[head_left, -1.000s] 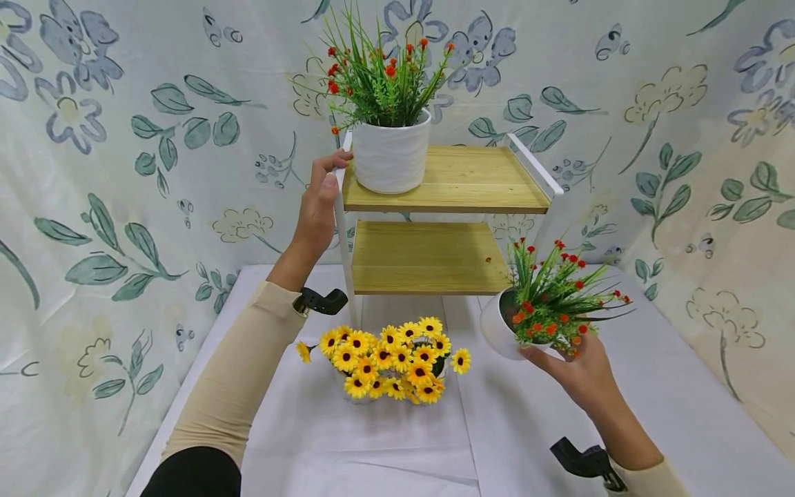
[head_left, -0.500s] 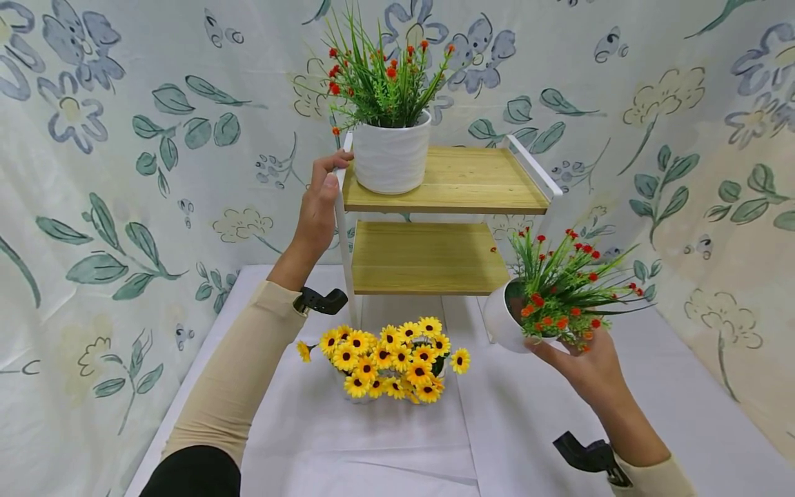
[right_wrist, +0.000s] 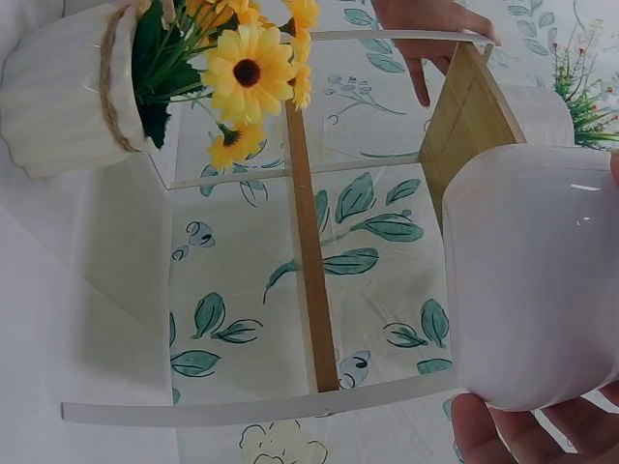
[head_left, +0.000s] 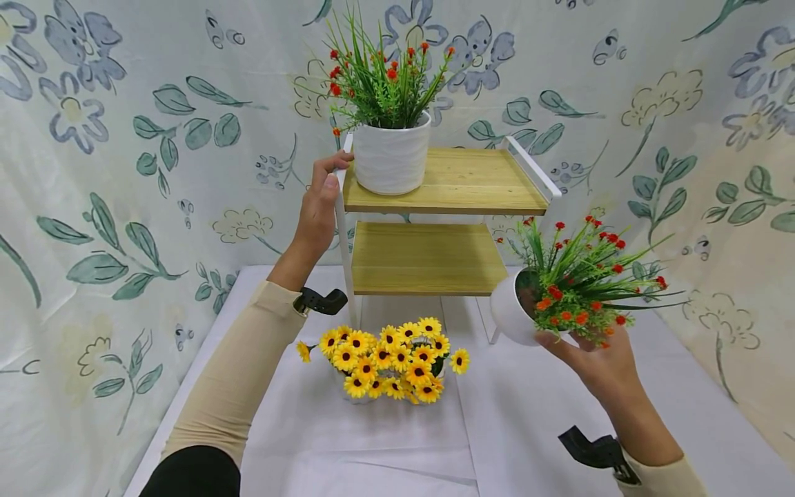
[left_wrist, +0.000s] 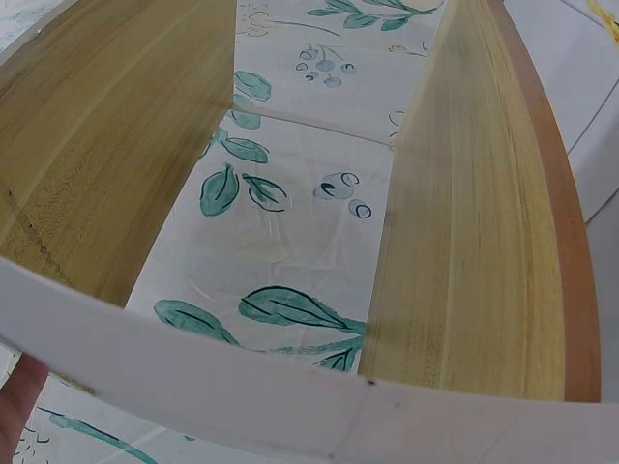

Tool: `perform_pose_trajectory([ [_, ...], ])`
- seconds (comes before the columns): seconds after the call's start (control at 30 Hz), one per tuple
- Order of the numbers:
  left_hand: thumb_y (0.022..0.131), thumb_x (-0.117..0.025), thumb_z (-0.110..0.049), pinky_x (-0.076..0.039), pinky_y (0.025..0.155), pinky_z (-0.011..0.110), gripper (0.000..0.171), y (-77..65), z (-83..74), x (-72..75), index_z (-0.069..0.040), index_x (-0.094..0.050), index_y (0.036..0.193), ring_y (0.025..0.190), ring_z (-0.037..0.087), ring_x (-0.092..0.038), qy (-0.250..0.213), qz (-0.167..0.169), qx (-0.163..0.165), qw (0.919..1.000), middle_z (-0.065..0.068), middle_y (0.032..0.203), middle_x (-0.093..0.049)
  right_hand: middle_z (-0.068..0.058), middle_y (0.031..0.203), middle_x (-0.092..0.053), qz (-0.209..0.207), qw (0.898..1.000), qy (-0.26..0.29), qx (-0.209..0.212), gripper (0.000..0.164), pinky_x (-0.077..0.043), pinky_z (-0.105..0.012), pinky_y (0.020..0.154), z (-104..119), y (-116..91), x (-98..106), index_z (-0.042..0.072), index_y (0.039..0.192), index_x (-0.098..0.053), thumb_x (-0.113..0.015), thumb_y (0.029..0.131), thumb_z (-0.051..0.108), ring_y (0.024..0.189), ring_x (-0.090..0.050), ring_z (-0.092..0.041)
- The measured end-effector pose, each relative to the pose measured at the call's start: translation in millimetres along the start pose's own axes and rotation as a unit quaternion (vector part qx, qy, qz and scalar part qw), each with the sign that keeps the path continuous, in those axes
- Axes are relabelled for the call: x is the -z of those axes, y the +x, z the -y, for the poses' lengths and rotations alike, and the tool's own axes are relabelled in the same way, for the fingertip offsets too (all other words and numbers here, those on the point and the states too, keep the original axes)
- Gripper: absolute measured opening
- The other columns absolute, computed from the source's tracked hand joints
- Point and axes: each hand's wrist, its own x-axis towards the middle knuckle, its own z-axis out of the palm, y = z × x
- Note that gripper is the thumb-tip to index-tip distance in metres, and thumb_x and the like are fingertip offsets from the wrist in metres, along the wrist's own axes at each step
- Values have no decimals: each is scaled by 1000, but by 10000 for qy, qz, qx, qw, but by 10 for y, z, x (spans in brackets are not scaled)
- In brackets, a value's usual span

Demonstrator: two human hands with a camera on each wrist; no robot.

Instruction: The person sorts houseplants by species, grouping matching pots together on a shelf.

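My left hand holds the top left corner of a two-tier shelf rack, its thumb on the white frame. In the left wrist view a finger shows behind the frame bar. My right hand grips a white flowerpot of green grass and red flowers, tilted so the plant leans right. This pot is off the table, beside the rack's right side. In the right wrist view, fingers wrap the smooth pot. A matching potted plant stands upright on the left of the top board.
A pot of yellow sunflowers stands on the white-covered table before the rack; a cord circles its white pot. The lower wooden board sits beneath the top one. Flower-print cloth hangs behind.
My right hand has moved right and slightly up with the tilted flowerpot, away from the rack's lower board. My left hand stays on the frame.
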Motion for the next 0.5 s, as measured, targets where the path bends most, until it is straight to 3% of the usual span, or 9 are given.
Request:
perform_pose_trajectory([
  [0.5, 96, -26, -31, -25, 112, 44, 51, -4, -11, 3, 10, -36, 124, 139, 27, -32, -75, -1, -13, 10000, 23, 143, -40, -11, 147, -39, -60, 9983, 577, 79, 94, -48, -18, 85, 220, 165, 68, 14, 149, -32, -68, 71, -23, 128, -44, -18],
])
